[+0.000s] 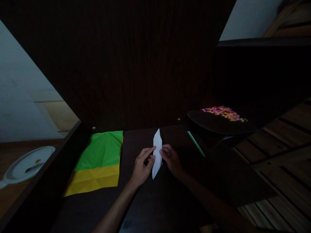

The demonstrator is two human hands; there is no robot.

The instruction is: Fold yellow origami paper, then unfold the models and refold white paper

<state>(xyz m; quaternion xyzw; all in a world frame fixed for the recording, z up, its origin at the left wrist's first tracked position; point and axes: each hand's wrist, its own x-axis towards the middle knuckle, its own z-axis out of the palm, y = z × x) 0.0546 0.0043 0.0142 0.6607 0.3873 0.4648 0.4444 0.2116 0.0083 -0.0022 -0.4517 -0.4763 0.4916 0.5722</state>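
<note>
Left hand (pixel 143 164): fingers pinch the left edge of the folded white paper (pixel 157 152), palm down.
Right hand (pixel 171 158): fingertips grip its right edge.
Desk (pixel 145 200): dark, under the paper.

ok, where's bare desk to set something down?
Bare dark desk lies near the edge, between the green and yellow paper sheets and the forearms. Crowded mid-desk: left hand and right hand pinch the white folded paper.

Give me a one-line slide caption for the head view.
Left hand and right hand pinch a narrow pointed white folded paper on a dark wooden desk, beside green and yellow creased sheets.
</note>
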